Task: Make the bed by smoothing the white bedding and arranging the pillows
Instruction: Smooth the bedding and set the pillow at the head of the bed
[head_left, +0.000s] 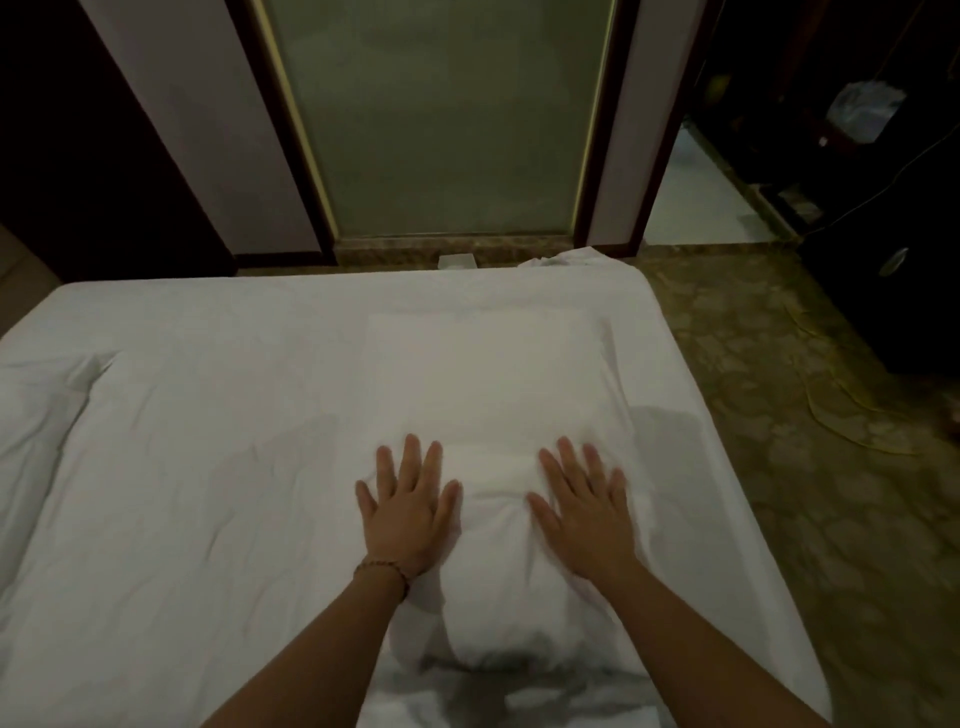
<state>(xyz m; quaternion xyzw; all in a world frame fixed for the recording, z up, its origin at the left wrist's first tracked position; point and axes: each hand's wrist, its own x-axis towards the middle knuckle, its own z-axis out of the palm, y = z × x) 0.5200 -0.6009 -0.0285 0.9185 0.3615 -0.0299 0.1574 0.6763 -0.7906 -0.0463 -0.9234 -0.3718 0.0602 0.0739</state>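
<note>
Both forearms reach fwd over pillow (498, 467); L hand (408, 512) and R hand (584, 519) lie flat on its near half, fingers spread, gripping nothing. Pillow's long axis runs away from fingertips toward far edge of white bedding (208, 415), nearer its R side; both hands equally near. Second pillow (36, 410) well L of it.

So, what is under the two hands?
The left hand and right hand press flat on a white pillow. The sheet beneath it is hidden there.

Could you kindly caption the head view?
Both hands, left and right, press flat on a white pillow atop the bed.
</note>
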